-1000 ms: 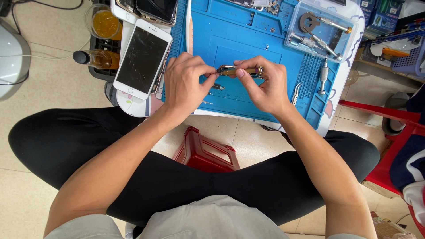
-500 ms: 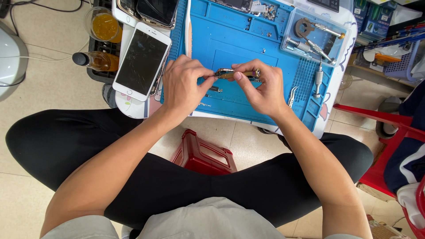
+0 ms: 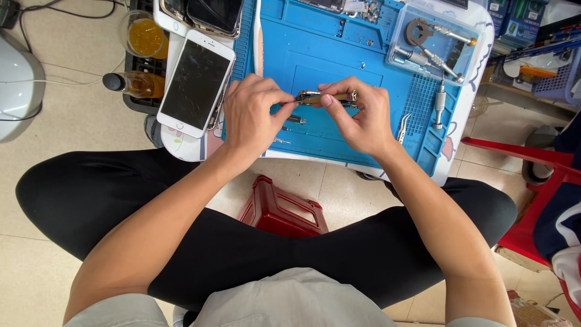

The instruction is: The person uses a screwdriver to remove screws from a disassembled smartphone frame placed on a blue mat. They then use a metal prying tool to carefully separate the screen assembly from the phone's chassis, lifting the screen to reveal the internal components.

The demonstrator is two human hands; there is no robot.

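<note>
Both hands meet over a blue repair mat (image 3: 339, 48) on a small white table. My left hand (image 3: 254, 115) pinches the left end of a small, narrow metal phone part (image 3: 311, 97) between thumb and fingers. My right hand (image 3: 357, 112) grips the same part at its right end, fingers curled over it. The part hangs just above the mat. A few tiny loose pieces (image 3: 295, 120) lie on the mat under my left fingers.
A white phone with a cracked dark screen (image 3: 196, 82) lies left of the mat, with more phones (image 3: 215, 15) behind it. Screwdrivers (image 3: 439, 103) and tweezers (image 3: 402, 128) rest at the mat's right. A glass of amber liquid (image 3: 144, 33), a bottle (image 3: 136, 83) and a red stool (image 3: 281, 212) are nearby.
The hands have stayed together on the small part, with only slight finger shifts. The view has drifted a little.
</note>
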